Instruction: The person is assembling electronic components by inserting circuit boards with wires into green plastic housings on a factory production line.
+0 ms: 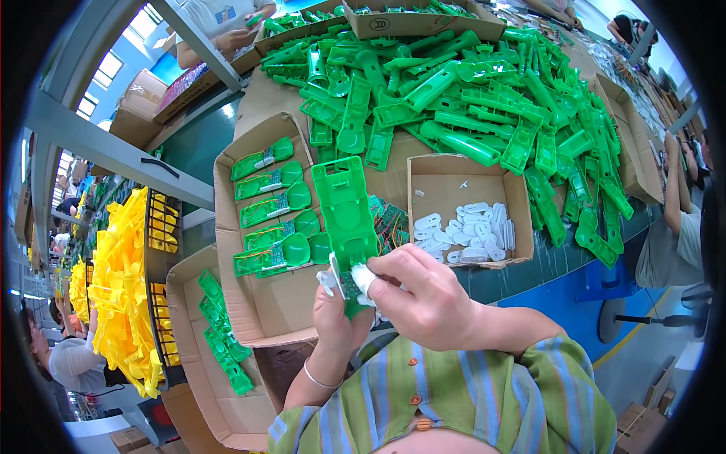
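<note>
In front of my chest, my left hand [336, 318] grips the lower end of a green plastic housing [344, 200], which stands upright with its hollow side facing me. A small circuit board [349, 284] shows at that lower end. Beside it, at my left fingertips, is a white plastic piece [329, 277]. My right hand [427, 299] is closed, its fingers bent and pressed together against the board area. White covering [363, 278] wraps its fingertips. What they pinch, if anything, is hidden.
Left stands a cardboard box [287, 329] of wired green housings; below it, another box [185, 303]. Right, a carton [522, 185] holds white oval pieces. Circuit boards [392, 223] lie between. Green housings [484, 98] pile up beyond. Yellow parts [125, 295] fill a black crate. Other people work around.
</note>
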`<control>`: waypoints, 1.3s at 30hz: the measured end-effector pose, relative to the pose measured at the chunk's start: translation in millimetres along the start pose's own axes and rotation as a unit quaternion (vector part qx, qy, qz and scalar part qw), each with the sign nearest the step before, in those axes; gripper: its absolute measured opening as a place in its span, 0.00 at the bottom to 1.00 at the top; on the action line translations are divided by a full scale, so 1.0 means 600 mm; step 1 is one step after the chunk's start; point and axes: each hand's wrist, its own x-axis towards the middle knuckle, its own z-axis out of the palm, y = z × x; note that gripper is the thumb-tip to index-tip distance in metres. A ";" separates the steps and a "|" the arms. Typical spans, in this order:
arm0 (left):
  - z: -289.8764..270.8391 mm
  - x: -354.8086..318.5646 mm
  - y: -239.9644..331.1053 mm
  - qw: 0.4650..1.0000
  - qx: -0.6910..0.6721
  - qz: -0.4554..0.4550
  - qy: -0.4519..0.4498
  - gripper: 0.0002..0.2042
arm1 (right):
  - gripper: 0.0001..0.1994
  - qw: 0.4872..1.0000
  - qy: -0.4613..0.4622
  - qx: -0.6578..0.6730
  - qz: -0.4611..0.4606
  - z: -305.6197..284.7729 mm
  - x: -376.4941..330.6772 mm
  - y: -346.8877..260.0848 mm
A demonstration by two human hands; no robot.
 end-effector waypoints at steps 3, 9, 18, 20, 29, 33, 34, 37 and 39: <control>0.002 0.003 -0.002 1.000 -0.022 0.002 0.003 0.21 | 0.15 0.999 0.008 -0.035 -0.015 0.003 0.001 -0.005; 0.004 0.002 0.003 0.999 0.045 0.014 0.026 0.20 | 0.15 0.999 0.003 -0.039 -0.006 0.003 0.004 -0.013; 0.017 0.002 0.022 0.964 0.259 0.029 0.052 0.21 | 0.12 0.999 0.032 -0.018 -0.024 0.014 -0.012 0.012; 0.019 0.006 0.025 0.957 0.287 0.027 0.031 0.21 | 0.12 0.998 0.040 -0.030 -0.031 0.016 -0.016 0.016; 0.031 0.002 0.031 0.959 0.283 0.028 0.005 0.18 | 0.13 0.957 0.029 0.265 0.116 -0.021 -0.015 0.037; 0.050 0.000 0.028 0.949 0.311 0.050 0.018 0.17 | 0.21 0.839 -0.051 0.474 0.262 -0.010 -0.027 0.042; 0.042 -0.003 0.026 0.948 0.313 0.055 0.023 0.16 | 0.19 0.826 -0.039 0.492 0.272 -0.007 -0.026 0.038; 0.038 -0.010 0.022 0.944 0.320 0.071 0.035 0.14 | 0.17 0.814 -0.029 0.508 0.279 0.000 -0.033 0.034; 0.037 -0.008 0.019 0.941 0.325 0.086 0.040 0.13 | 0.17 0.818 -0.022 0.499 0.285 0.003 -0.035 0.034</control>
